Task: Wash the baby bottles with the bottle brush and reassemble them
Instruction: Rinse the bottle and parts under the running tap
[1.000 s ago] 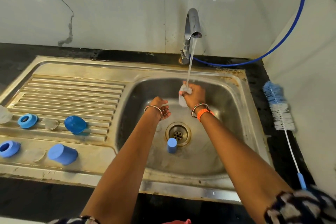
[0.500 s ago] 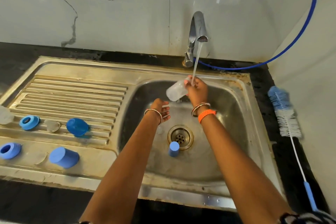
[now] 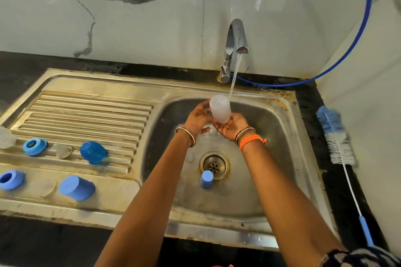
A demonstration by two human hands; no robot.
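Resting between both hands' grip: bottle (image 3: 220, 109), upturned.

The bottle (image 3: 220, 109) sits over the sink (image 3: 280, 128) at twelve o'clock, under the tap (image 3: 235, 45). Caps and rings (image 3: 34, 146) lie at nine o'clock on the drainboard (image 3: 91, 106); the brush (image 3: 337, 138) at three o'clock on the bench (image 3: 312, 115).

Both forearms are bare. The left hand (image 3: 198, 120) has thin metal bangles at its wrist, with small coloured beads. The right hand (image 3: 232, 127) wears similar beaded bangles and, just behind them, a braided orange cord bracelet (knotted, its end sticking out). A dark-and-pale patterned sleeve shows at the lower right corner
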